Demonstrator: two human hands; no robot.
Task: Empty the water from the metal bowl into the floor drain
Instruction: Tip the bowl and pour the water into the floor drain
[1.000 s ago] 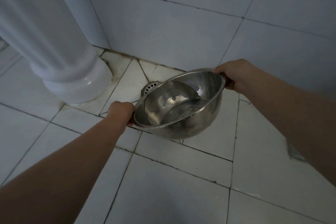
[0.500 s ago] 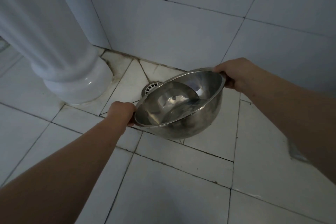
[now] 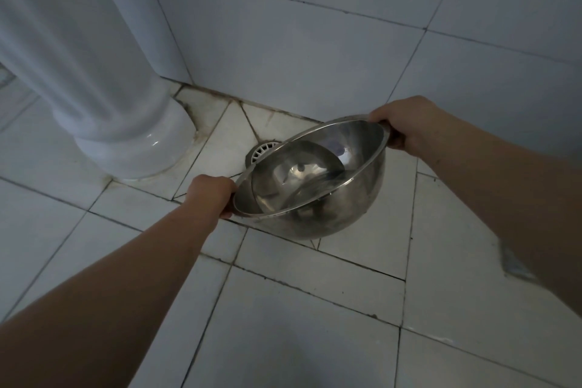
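Note:
A shiny metal bowl (image 3: pixel 352 198) with water pooled in its lower half hangs above the white tiled floor, tilted down to the left. My left hand (image 3: pixel 211 195) grips the low left rim and my right hand (image 3: pixel 406 124) grips the high right rim. A round floor drain (image 3: pixel 259 149) with a white slotted grate shows just behind the bowl's left edge; the bowl covers most of it.
A white ceramic pedestal base (image 3: pixel 132 142) stands on the floor at the left, close to the drain. A tiled wall (image 3: pixel 315 50) rises right behind the drain. Dirty grout lines run around the drain tiles.
The bowl has tipped a little further down to the left, my left hand slightly lower. The water has shifted toward the low side.

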